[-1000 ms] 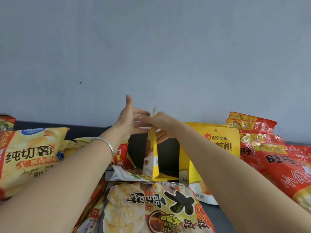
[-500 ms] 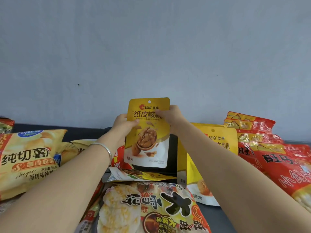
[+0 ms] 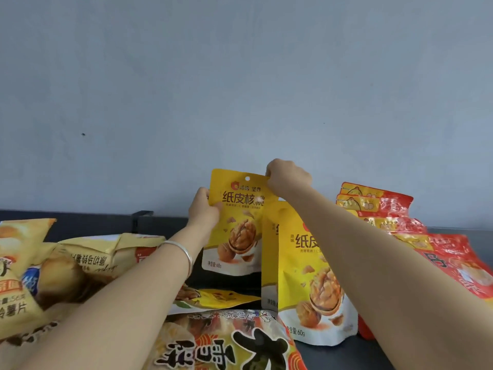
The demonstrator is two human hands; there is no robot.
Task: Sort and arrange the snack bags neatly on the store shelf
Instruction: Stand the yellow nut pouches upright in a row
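Head view: both hands clamp 1 yellow walnut bag [image 3: 237, 222], the left hand [image 3: 204, 209] pinching its left edge and the right hand [image 3: 286, 177] its top right corner. It stands upright at the back of the shelf [image 3: 333, 353], just behind a matching bag [image 3: 301, 289]. The step in hand looks like placing; the next move probably calls for squaring it with its twin.

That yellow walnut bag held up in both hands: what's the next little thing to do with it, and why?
Probably set it down standing beside the matching walnut bags on its right. The left hand and the right hand pinch the held walnut bag upright, front facing out, and identical pouches stand right there, so it likely joins that row.
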